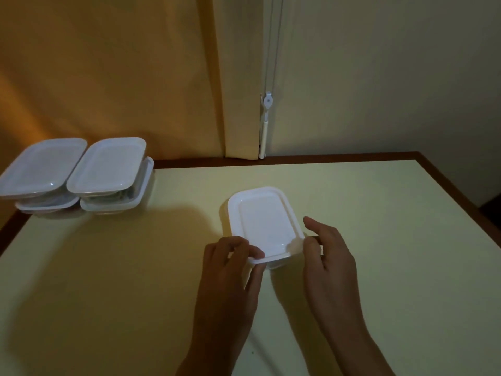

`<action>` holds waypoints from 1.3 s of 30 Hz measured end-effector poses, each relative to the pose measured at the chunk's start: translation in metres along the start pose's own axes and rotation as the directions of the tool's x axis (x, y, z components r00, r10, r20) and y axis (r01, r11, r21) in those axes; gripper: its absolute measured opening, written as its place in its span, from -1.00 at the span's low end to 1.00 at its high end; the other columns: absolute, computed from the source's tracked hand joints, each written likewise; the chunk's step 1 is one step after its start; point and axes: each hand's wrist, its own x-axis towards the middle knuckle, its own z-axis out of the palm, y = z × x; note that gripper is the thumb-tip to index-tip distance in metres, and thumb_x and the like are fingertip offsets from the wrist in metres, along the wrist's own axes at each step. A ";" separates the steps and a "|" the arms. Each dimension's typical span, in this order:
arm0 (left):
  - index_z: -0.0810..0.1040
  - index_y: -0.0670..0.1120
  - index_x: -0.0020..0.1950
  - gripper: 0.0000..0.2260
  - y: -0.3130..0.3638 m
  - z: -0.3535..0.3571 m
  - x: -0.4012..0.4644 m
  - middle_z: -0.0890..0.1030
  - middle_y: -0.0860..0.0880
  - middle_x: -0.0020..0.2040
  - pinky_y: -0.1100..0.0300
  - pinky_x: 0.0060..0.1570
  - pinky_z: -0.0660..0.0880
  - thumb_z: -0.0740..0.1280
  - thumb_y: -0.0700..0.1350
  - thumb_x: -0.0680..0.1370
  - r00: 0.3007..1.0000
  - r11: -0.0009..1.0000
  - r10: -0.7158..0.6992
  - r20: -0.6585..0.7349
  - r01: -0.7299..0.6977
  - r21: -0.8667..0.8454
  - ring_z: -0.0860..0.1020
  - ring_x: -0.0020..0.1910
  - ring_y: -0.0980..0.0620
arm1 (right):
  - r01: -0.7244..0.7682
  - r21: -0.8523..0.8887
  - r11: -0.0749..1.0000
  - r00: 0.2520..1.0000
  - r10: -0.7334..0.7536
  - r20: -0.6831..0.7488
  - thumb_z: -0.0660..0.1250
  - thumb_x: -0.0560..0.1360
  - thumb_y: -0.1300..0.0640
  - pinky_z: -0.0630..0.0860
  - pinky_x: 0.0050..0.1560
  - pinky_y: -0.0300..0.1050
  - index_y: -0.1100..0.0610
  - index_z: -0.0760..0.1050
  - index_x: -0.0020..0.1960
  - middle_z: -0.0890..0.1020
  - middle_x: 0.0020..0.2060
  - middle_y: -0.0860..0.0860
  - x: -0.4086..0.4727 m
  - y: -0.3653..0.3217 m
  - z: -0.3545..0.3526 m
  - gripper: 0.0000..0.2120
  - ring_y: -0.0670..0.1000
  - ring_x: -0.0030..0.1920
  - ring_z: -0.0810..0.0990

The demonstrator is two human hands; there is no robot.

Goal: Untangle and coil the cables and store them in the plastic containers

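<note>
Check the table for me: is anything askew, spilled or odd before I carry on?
Nothing spilled or damaged. The stacked containers at the far left look slightly askew, with the upper ones offset from the lower. The left hand and right hand pinch the near corners of the lid on the centre container; whether it sits fully sealed is unclear.

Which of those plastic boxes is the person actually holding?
The lone lidded box at mid-table, gripped at its near corners by both hands; the other four sit stacked at far left.

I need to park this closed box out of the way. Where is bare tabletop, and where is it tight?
Bare table lies right of the lidded container held by the left hand and right hand, and between it and the stacked containers. The far-left corner is crowded by those stacks.
</note>
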 end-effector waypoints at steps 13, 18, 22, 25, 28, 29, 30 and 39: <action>0.64 -0.09 -0.02 -0.79 -0.010 0.001 0.004 0.63 0.05 -0.02 0.45 0.23 0.32 0.24 -0.04 0.56 1.000 0.998 -0.011 0.014 0.012 -0.059 0.49 0.13 0.10 | 0.036 -0.263 0.964 0.984 0.011 0.177 0.13 0.68 0.05 0.33 0.02 -0.48 0.04 0.18 0.60 0.49 0.36 -0.01 0.007 0.013 0.011 -0.50 -0.14 0.17 0.44; 0.64 -0.12 -0.01 -0.78 -0.008 -0.002 0.006 0.62 0.00 -0.01 0.48 0.22 0.32 0.25 -0.04 0.55 0.999 0.998 -0.033 0.003 0.033 -0.061 0.47 0.10 0.13 | 0.056 -0.334 0.941 0.981 0.011 0.194 0.13 0.67 0.09 0.37 -0.06 -0.37 0.01 0.15 0.61 0.50 0.30 -0.02 0.005 0.012 0.013 -0.48 -0.15 0.06 0.43; 0.47 -0.13 0.33 -0.60 -0.013 0.001 0.010 0.46 -0.05 0.28 0.52 0.23 0.27 0.37 -0.23 0.49 0.986 0.992 -0.126 0.110 0.125 0.017 0.38 0.27 0.10 | 0.042 -0.314 0.948 0.981 0.020 0.192 0.19 0.61 0.13 0.35 -0.19 -0.39 0.02 0.25 0.58 0.52 0.20 0.00 0.002 0.006 0.012 -0.47 -0.09 0.00 0.47; 0.18 -0.11 0.55 -0.42 -0.015 0.001 0.011 0.20 -0.01 0.55 0.38 0.42 0.12 0.16 -0.08 0.51 0.957 0.976 -0.214 0.194 0.215 0.015 0.15 0.43 0.20 | 0.041 -0.312 0.949 0.976 0.028 0.214 0.16 0.61 0.14 0.34 -0.23 -0.42 0.01 0.23 0.58 0.47 0.14 -0.04 -0.004 0.003 0.015 -0.46 -0.11 -0.09 0.47; 0.08 -0.14 0.58 -0.35 -0.017 0.004 0.006 0.09 -0.02 0.60 0.28 0.47 0.06 -0.03 0.09 0.51 0.961 0.981 -0.195 0.198 0.190 0.043 0.07 0.49 0.16 | 0.041 -0.333 0.942 0.967 0.046 0.249 0.07 0.66 0.11 0.37 -0.22 -0.43 -0.04 0.11 0.62 0.39 0.14 -0.08 -0.008 0.001 0.018 -0.47 -0.15 -0.12 0.46; 0.09 -0.14 0.58 -0.32 -0.018 0.004 0.005 0.10 -0.02 0.59 0.20 0.48 0.12 -0.06 0.14 0.50 0.961 0.981 -0.195 0.197 0.191 0.040 0.10 0.49 0.13 | 0.049 -0.347 0.936 0.965 0.045 0.259 0.05 0.67 0.09 0.39 -0.19 -0.41 -0.05 0.09 0.62 0.39 0.16 -0.07 -0.009 -0.001 0.017 -0.47 -0.13 -0.09 0.47; 0.09 -0.13 0.58 -0.31 -0.020 0.004 0.004 0.10 -0.02 0.60 0.12 0.48 0.22 -0.07 0.15 0.49 0.961 0.981 -0.195 0.197 0.191 0.035 0.14 0.51 0.10 | 0.060 -0.365 0.929 0.962 0.043 0.269 0.02 0.67 0.07 0.43 -0.14 -0.37 -0.06 0.08 0.62 0.41 0.18 -0.05 -0.009 -0.004 0.016 -0.48 -0.11 -0.04 0.47; 0.00 -0.06 0.60 -0.38 -0.019 0.000 0.005 -0.02 0.06 0.62 0.37 0.28 0.40 0.07 -0.03 0.55 0.947 0.973 -0.222 0.233 0.230 -0.004 0.28 0.45 0.08 | -0.012 -0.401 0.916 0.960 0.123 0.250 0.22 0.56 0.04 0.42 -0.10 -0.12 -0.02 0.32 0.42 0.52 0.19 -0.08 -0.007 -0.016 0.014 -0.57 -0.02 0.03 0.54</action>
